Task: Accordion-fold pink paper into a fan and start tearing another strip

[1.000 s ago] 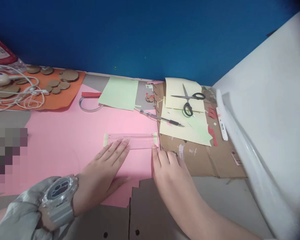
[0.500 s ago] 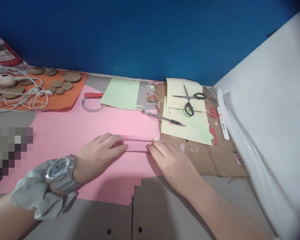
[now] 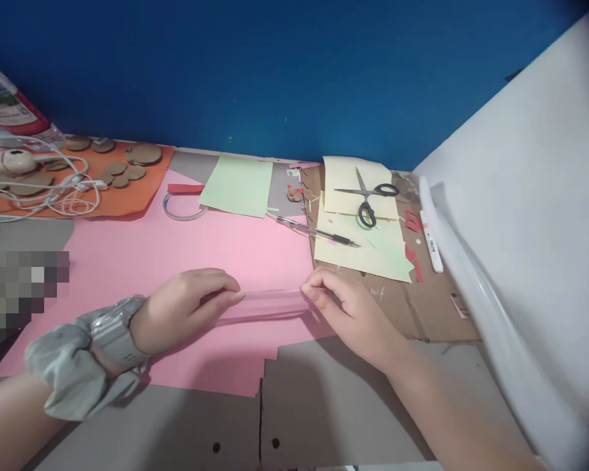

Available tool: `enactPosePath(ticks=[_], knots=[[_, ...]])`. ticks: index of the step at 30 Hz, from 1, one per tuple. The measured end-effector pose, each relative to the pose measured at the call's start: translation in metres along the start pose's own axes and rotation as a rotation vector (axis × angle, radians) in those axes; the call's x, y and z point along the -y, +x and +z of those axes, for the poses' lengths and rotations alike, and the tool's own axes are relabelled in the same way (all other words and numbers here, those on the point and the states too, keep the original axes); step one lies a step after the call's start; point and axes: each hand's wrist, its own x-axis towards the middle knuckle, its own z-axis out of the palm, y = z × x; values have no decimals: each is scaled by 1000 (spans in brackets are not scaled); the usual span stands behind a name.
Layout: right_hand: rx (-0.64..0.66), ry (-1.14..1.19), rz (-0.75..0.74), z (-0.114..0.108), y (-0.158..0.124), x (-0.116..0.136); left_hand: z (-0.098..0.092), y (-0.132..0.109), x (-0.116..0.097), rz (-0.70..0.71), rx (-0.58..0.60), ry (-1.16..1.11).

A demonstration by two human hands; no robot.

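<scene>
A narrow pink paper strip (image 3: 269, 303) is held just above a large pink paper sheet (image 3: 142, 261). My left hand (image 3: 186, 311) pinches the strip's left end with curled fingers. My right hand (image 3: 348, 311) pinches its right end. A clear watch and a grey scrunchie (image 3: 73, 373) sit on my left wrist. The strip's ends are hidden under my fingertips.
Black scissors (image 3: 368, 199) lie on yellow paper (image 3: 358, 242) over brown cardboard (image 3: 422, 307). A pen (image 3: 317, 232), a green sheet (image 3: 238, 186), a white marker (image 3: 430, 239), a tape ring (image 3: 179, 206), white earphone cables (image 3: 44, 186) and cardboard discs on orange paper (image 3: 118, 199) lie around. A white board leans at the right.
The strip lay flat under my fingertips a second ago. Both hands have since closed on its ends and lifted it slightly toward me.
</scene>
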Motion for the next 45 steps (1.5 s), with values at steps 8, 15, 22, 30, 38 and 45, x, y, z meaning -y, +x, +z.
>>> enactPosePath(ticks=[8, 15, 22, 30, 38, 45], knots=[[39, -14, 213, -6, -2, -4, -12, 3, 19, -136, 120, -81], [30, -325, -164, -6, 9, -9, -10, 8, 21, 131, 12, 158], [7, -392, -248, -4, 12, -20, -16, 10, 35, 234, -19, 305], [-25, -540, -261, -3, 11, -23, -21, 10, 46, 372, -91, 379], [61, -514, -238, -10, 11, -16, -25, 9, 40, 297, -34, 343], [82, -502, -210, -10, 8, -15, -28, 7, 36, 252, 41, 318]])
